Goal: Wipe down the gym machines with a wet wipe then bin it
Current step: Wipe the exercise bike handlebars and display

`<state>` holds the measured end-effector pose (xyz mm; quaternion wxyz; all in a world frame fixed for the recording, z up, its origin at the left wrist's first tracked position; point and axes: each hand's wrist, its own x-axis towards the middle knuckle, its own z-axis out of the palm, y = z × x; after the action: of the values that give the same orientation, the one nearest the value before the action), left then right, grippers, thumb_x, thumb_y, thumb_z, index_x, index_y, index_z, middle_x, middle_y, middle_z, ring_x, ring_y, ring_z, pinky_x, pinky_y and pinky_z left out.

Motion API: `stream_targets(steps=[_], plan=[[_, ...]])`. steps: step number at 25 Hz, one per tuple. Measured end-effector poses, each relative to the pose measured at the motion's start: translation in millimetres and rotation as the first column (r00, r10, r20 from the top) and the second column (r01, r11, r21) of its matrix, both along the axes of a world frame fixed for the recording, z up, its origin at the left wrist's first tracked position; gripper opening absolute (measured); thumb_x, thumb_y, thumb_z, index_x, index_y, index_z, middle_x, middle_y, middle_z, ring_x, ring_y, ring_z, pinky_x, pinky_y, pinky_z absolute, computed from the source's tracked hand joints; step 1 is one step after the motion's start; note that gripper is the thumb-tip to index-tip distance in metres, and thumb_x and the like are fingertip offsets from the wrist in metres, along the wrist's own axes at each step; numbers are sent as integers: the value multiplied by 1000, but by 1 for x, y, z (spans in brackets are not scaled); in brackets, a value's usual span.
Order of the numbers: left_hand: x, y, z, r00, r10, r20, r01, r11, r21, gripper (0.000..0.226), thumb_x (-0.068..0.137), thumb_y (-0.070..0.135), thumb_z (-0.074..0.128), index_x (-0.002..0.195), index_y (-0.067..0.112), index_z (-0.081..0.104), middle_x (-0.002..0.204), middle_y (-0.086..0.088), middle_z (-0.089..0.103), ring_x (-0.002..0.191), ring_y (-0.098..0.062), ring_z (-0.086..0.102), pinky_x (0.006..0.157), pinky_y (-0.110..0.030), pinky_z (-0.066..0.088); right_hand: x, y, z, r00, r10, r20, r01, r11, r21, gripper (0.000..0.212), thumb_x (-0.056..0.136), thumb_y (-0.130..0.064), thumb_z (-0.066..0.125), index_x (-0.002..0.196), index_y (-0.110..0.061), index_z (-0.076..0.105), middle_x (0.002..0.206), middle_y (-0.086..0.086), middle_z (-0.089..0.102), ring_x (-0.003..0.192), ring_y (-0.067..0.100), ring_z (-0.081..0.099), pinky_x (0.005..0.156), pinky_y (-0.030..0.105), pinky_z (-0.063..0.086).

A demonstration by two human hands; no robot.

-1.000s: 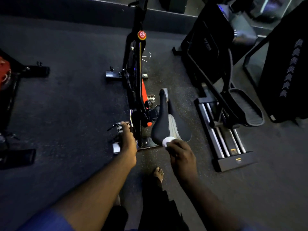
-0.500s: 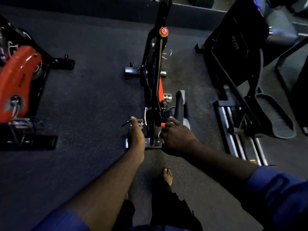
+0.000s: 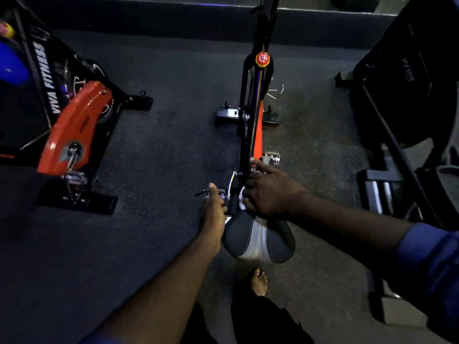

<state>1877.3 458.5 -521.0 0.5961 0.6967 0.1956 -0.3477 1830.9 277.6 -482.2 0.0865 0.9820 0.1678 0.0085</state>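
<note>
Slid from the saddle's (image 3: 258, 242) near end to its far tip, the right hand (image 3: 270, 192) curls over the bunched wipe (image 3: 242, 202), left hand (image 3: 214, 212) loose beside it; on that narrow tip the wipe may slip to the floor (image 3: 149, 194).

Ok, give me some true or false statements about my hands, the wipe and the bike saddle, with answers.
1. The right hand holds the white wet wipe against the nose of the black and grey bike saddle. True.
2. The left hand grips the saddle. False: it holds nothing, fingers straight, left of the saddle.
3. The spin bike with the orange-red guard at left reads VIVA FITNESS. True.
4. The person wears shoes. False: a bare foot shows below the saddle.
</note>
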Motion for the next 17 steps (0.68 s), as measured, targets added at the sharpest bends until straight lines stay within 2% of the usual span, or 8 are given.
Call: stream_targets(steps=[3, 5, 7, 9, 10, 12, 14, 17], plan=[[-7, -16, 7, 997, -81, 4, 81, 997, -13, 70, 106, 64, 31, 113, 5, 68, 86, -8, 64, 66, -14, 55, 60, -27, 41, 13, -22, 0, 984, -171, -45, 176, 971, 164, 38, 102, -38, 43, 96, -21, 77, 102, 2, 73, 111, 24, 67, 121, 54, 25], [-9, -22, 10, 990, -138, 32, 139, 990, -16, 67, 105, 66, 36, 102, 8, 69, 85, -8, 67, 74, -18, 61, 68, -29, 45, 12, -19, -8, 948, -289, -131, 317, 874, 368, 30, 102, -27, 55, 117, -10, 75, 131, 13, 69, 133, 30, 57, 119, 48, 30], [-15, -22, 11, 978, -202, 45, 204, 978, -37, 71, 101, 73, 37, 90, 11, 70, 88, -9, 73, 83, -22, 66, 78, -33, 49, 1, -11, -15, 897, -419, -140, 422, 718, 553, 30, 99, -17, 60, 126, -7, 70, 143, 17, 61, 135, 34, 55, 115, 40, 38], [-21, -17, 17, 962, -271, 29, 272, 961, -43, 77, 101, 74, 33, 94, 9, 75, 96, -10, 78, 89, -23, 71, 80, -33, 51, -20, 6, -12, 820, -552, -153, 509, 580, 637, 29, 90, -10, 61, 118, -18, 67, 138, 8, 62, 117, 33, 63, 97, 41, 52], [-23, -15, 21, 955, -295, 22, 296, 954, -42, 80, 102, 72, 31, 100, 7, 76, 99, -10, 79, 91, -22, 73, 79, -32, 52, -34, 13, -9, 798, -582, -158, 532, 556, 639, 25, 85, -8, 62, 105, -21, 65, 133, 5, 63, 105, 33, 66, 85, 42, 55], [-21, -13, 37, 933, -359, 25, 359, 932, -41, 78, 104, 69, 29, 108, 6, 75, 105, -11, 79, 93, -20, 73, 83, -30, 54, -62, 28, -4, 804, -570, -169, 545, 594, 592, 19, 85, -5, 63, 92, -22, 62, 137, 6, 62, 107, 33, 67, 76, 40, 53], [-19, -9, 51, 890, -449, 80, 453, 891, -32, 83, 98, 80, 29, 113, 12, 75, 113, -9, 78, 106, -21, 73, 101, -37, 54, -83, 39, -3, 841, -517, -157, 504, 647, 572, 14, 88, -5, 62, 94, -17, 67, 133, 8, 65, 121, 29, 65, 79, 39, 55], [-22, 0, 55, 852, -506, 135, 508, 861, 23, 106, 72, 102, 29, 121, 18, 73, 122, -9, 75, 116, -26, 69, 110, -47, 49, -93, 53, 2, 831, -530, -169, 519, 630, 578, 18, 81, -5, 58, 87, -22, 58, 106, 4, 66, 106, 28, 68, 72, 39, 56]])
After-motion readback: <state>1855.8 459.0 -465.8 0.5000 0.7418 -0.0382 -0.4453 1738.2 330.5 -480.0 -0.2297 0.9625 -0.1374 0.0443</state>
